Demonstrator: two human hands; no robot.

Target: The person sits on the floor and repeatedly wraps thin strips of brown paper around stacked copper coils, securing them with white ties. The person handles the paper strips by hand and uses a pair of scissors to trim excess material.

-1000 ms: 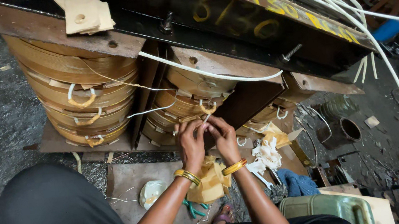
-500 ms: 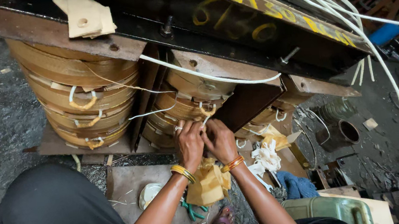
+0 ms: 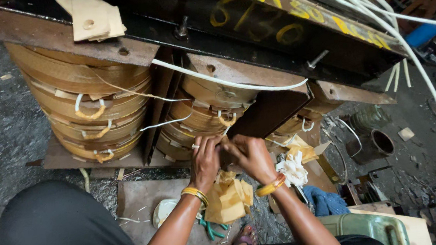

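Hands meet at frame centre: left hand and right hand, fingers pinched narrow, apparently on thin white tape at the middle coil. Yellow paper pieces lie below. Keeping tape taut likely helps.

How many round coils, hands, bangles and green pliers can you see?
Round paper-wrapped coils: 3
Hands: 2, left hand, right hand
Wrist bangles: 2
Green-handled pliers: 1
Total: 8
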